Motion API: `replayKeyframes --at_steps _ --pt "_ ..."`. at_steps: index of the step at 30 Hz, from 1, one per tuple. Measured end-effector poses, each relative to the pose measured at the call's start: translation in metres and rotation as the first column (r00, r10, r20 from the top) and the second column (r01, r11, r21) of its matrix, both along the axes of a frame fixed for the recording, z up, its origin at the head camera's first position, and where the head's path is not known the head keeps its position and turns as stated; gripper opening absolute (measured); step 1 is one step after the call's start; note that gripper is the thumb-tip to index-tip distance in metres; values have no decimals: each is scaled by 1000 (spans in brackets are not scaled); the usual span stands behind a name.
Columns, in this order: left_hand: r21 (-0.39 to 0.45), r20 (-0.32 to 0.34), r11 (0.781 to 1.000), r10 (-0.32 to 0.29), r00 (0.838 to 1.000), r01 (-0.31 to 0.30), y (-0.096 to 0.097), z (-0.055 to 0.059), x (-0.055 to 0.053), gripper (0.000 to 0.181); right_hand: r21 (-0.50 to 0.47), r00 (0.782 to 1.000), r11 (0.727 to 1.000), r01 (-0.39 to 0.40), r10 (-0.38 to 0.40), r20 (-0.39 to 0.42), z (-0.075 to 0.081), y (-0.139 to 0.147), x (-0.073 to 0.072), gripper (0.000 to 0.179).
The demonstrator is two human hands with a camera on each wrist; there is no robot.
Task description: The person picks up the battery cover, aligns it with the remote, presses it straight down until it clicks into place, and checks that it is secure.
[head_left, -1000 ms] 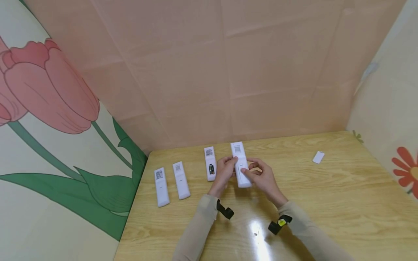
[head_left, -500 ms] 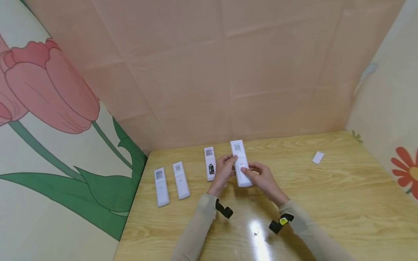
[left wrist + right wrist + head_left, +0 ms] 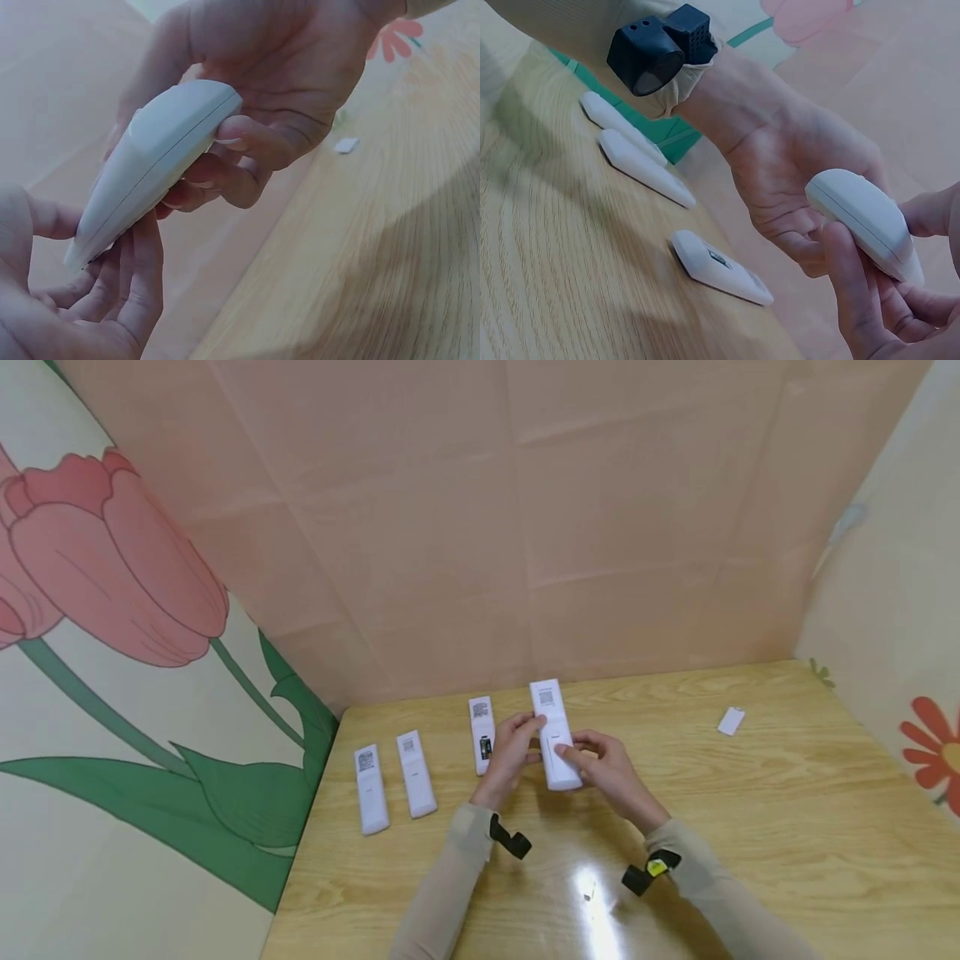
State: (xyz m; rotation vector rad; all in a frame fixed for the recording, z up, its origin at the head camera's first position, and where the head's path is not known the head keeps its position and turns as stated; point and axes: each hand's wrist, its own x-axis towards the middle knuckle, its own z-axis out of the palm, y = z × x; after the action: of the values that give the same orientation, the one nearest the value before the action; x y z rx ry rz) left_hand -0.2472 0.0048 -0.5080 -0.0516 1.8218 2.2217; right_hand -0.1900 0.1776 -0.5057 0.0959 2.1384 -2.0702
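Both hands hold a white remote control (image 3: 551, 702) above the table, its back with a printed code facing up. My left hand (image 3: 513, 752) grips its left side near the middle, thumb on the back and fingers underneath. My right hand (image 3: 611, 772) holds the lower right side, its thumb resting on the battery cover area; fingers curl beneath in the left wrist view. Beside the left hand lies another white remote (image 3: 482, 722) with its battery compartment uncovered and a dark battery (image 3: 485, 747) showing. A loose white battery cover (image 3: 731, 721) lies at the far right.
Two more white remotes, one (image 3: 371, 789) far left and one (image 3: 417, 777) beside it, lie back side up on the wooden table (image 3: 787, 827). A pink cloth backdrop (image 3: 660, 527) rises behind the table. Printed flower walls stand at both sides.
The remote and both hands have shifted only slightly, and the forearms have spread a little apart. The grip looks the same, and the other remotes have stayed in place.
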Motion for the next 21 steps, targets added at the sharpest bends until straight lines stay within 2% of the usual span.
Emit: replayKeyframes --at_steps 6,21 --pt "-4 7 1000 -29 1000 29 -2 2 0 41 -39 1000 999 -3 3 -7 0 -1 2 49" --pt "-17 22 999 -31 999 32 -2 -3 1 41 -44 1000 999 -1 1 1 -5 1 4 48"
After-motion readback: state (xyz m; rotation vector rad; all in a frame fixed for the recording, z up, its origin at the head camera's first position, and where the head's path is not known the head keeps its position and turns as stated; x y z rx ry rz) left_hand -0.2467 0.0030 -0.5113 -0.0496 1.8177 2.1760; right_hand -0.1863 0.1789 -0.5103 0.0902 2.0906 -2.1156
